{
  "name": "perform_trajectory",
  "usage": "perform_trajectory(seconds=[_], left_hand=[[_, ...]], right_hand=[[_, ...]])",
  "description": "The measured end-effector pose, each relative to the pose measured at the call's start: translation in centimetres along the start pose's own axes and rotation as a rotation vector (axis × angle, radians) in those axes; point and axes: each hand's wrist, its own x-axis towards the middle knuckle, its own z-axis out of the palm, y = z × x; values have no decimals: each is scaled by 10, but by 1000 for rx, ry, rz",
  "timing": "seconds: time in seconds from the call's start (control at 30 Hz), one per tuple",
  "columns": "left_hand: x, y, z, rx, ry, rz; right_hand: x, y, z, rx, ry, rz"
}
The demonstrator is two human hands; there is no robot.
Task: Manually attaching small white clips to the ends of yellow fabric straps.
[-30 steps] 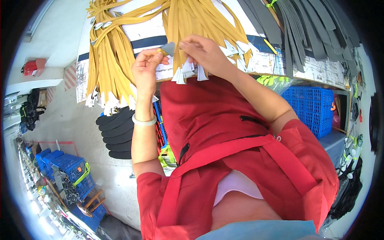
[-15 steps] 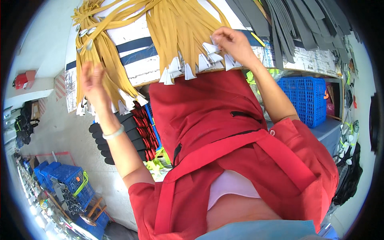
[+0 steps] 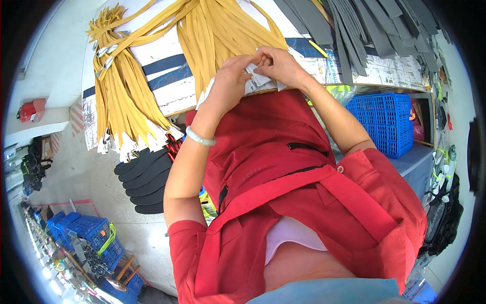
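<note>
Together, left hand (image 3: 229,86) and right hand (image 3: 282,67) at white-tipped yellow straps (image 3: 228,30).

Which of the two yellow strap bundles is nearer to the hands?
The right bundle: the left hand and right hand are at its lower end, while the left bundle lies apart.

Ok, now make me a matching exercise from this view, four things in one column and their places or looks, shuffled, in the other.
Things:
1. left hand
2. mustard straps
3. gray strips
4. black pads

Descriptions:
A. on the worktable's right side
B. overlapping in layers
C. white at the lower ends
D. pale bangle at its wrist

Pairs: 1-D, 2-C, 3-A, 4-B
</note>
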Motion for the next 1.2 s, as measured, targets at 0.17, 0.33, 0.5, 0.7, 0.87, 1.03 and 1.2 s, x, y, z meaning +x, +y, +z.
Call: perform_trajectory(seconds=[0.17,0.33,0.5,0.7,0.87,1.03,1.2], left_hand=[[9,6,-10,-75,-78,-143],[4,-9,-36,-468,-86,-338],[-3,-22,-56,-802,71,-393],[-14,-35,-46,-853,165,-393],[-17,-16,-48,-1167,156,-342],[-24,-17,-62,-1103,147,-293],[-18,-14,-69,-1049,121,-279]], right_hand=[[-6,-11,-4,415,6,-108],[13,-18,-18,664,-115,-149],[26,-51,-2,518,-188,-317],[32,-47,15,658,-133,-154],[34,-49,11,577,-102,-101],[37,-66,8,636,-246,-183],[40,-73,0,422,-292,-400]])
